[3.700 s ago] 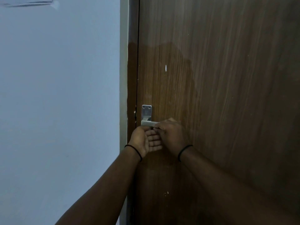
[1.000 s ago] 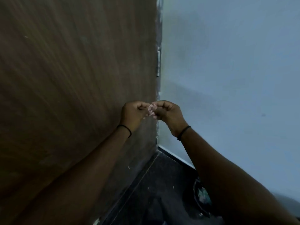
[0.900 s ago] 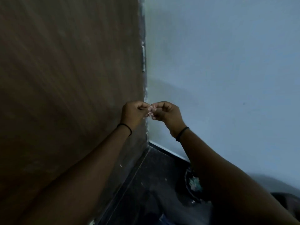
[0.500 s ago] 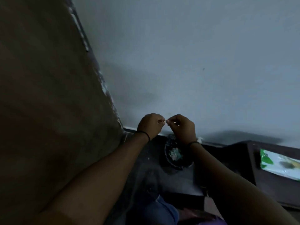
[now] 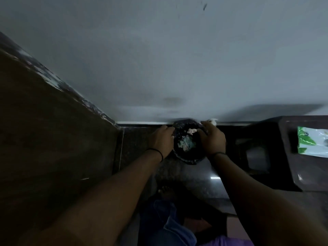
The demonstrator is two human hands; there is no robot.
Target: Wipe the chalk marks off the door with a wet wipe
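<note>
Both hands hover over the dark bin (image 5: 186, 157) on the floor by the wall: left hand (image 5: 162, 141) loosely spread, right hand (image 5: 213, 139) curled, its contents hidden. A pale crumpled wipe (image 5: 192, 130), probably limp and light, sits between them; pinching a loose corner would suit it.

A dim corner of a home, beside a doorway

A brown wooden door (image 5: 44, 139) fills the 9 o'clock side and meets a plain pale painted wall (image 5: 159, 59) that runs across 12 o'clock. A dark polished stone floor (image 5: 200, 180) lies below, with a white skirting strip along the wall's foot. A small dark waste bin (image 5: 186, 158) with crumpled scraps in it stands against the wall near the centre. At 3 o'clock a dark plastic chair or stool (image 5: 310, 174) carries a green and white pack of wipes (image 5: 312, 142). A bare foot (image 5: 166, 190) shows at 6 o'clock.
</note>
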